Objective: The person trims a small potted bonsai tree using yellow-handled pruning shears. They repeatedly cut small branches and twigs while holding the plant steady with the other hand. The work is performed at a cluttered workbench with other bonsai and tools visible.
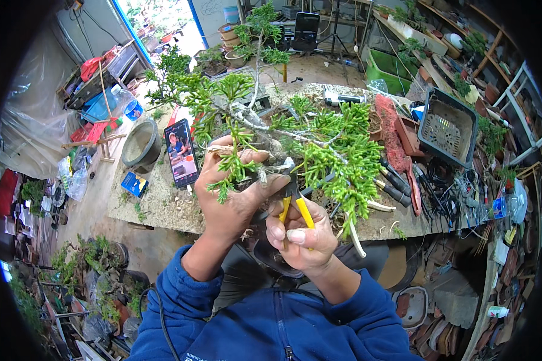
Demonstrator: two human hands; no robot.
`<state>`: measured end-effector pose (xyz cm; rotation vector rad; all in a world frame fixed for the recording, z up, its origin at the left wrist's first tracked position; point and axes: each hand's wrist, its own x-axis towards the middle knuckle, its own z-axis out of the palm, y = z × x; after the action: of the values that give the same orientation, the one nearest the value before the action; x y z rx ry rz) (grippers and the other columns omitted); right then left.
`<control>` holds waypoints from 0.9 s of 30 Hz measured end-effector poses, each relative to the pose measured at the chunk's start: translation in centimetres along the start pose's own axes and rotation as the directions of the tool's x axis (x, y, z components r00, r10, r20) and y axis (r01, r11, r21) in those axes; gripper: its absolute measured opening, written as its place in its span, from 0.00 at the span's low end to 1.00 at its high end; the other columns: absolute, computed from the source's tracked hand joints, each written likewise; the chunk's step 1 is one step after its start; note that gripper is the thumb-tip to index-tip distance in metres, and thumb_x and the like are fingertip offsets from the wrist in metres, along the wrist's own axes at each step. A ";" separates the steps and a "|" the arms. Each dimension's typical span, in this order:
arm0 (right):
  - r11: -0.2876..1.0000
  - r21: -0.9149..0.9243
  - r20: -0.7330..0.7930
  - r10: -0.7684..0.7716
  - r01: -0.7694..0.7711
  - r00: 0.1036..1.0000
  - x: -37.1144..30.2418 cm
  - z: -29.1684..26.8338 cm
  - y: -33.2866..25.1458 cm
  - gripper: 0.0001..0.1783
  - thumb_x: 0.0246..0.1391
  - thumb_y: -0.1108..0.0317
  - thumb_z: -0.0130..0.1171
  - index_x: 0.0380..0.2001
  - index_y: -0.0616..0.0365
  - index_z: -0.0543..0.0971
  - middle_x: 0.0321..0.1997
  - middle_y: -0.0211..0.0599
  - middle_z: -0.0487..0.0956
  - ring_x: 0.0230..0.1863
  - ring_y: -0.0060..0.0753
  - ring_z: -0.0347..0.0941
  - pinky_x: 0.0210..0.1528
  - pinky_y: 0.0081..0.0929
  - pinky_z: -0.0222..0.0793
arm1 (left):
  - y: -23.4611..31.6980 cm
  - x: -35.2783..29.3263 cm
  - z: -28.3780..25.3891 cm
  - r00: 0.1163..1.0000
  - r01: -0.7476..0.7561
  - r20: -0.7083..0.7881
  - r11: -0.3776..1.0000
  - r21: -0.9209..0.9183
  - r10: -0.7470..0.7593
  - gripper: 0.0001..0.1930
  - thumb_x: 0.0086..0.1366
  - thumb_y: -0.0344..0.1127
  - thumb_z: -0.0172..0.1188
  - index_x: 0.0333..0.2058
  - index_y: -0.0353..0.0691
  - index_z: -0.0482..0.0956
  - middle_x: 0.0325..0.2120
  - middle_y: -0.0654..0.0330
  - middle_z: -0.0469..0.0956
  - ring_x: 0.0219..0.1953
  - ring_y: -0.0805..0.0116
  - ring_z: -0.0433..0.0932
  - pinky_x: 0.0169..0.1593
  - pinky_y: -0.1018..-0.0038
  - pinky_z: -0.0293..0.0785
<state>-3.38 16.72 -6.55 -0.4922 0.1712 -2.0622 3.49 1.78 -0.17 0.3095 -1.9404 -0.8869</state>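
Note:
A small juniper tree [349, 174] with bright green foliage spreads over the middle of the bench, its pale bare branches running sideways. My left hand [226, 195] is wrapped round the woody part of the juniper, thumb pointing to the right. In my right hand [304, 240] is a pair of yellow-handled pliers [306, 212], gripped by the handles. Their dark jaws sit right by the left thumb tip, against a whitish stub of wood [288, 163]. What exactly the jaws touch is hard to make out among the twigs.
A phone [181, 153] stands left of the tree, near a round grey pot [142, 144] and a small blue-yellow packet [134, 184]. Rightward lie black-handled tools [395, 186], red-handled pliers [414, 186] and a black plastic basket [447, 127]. A green crate [388, 71] stands beyond.

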 end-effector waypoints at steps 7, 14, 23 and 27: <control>0.975 -0.015 -0.025 -0.220 0.220 0.975 -0.1 0.7 0.0 0.33 0.52 0.78 0.61 0.65 0.65 0.75 0.57 0.45 0.81 0.44 0.33 0.77 0.40 0.28 0.75 | 0.0 -0.7 0.3 0.998 0.060 0.015 0.971 -0.229 -0.058 0.24 0.51 0.32 0.83 0.48 0.34 0.89 0.57 0.48 0.79 0.59 0.55 0.79 0.62 0.62 0.75; 0.602 -0.795 -0.217 -0.388 0.068 0.896 -1.0 0.9 -5.6 0.38 0.46 0.83 0.61 0.66 0.71 0.75 0.56 0.49 0.83 0.52 0.39 0.81 0.55 0.36 0.76 | -1.0 -0.6 0.2 1.000 -0.023 0.005 0.987 -0.162 0.024 0.30 0.53 0.34 0.81 0.56 0.32 0.85 0.59 0.46 0.79 0.61 0.53 0.78 0.65 0.61 0.73; -0.470 -0.777 0.431 0.086 0.418 0.898 1.4 5.5 -10.7 0.36 0.37 0.78 0.66 0.57 0.64 0.85 0.55 0.49 0.87 0.58 0.50 0.85 0.64 0.45 0.75 | -1.4 -0.9 -0.5 0.993 -0.032 0.100 0.963 -0.269 0.061 0.37 0.49 0.40 0.83 0.58 0.32 0.83 0.63 0.42 0.75 0.65 0.49 0.75 0.68 0.57 0.70; -0.509 -0.762 0.383 0.147 0.401 0.912 2.1 6.1 -11.6 0.37 0.36 0.78 0.62 0.58 0.61 0.85 0.57 0.47 0.87 0.58 0.50 0.85 0.64 0.44 0.76 | -0.9 -0.9 0.0 0.999 -0.035 0.030 0.977 -0.209 0.042 0.41 0.43 0.45 0.89 0.55 0.33 0.85 0.60 0.43 0.77 0.63 0.49 0.77 0.66 0.57 0.72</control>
<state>-11.04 21.44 3.20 -2.1301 2.1248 -1.2032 3.86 1.60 -1.38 0.1338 -1.8589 -1.0660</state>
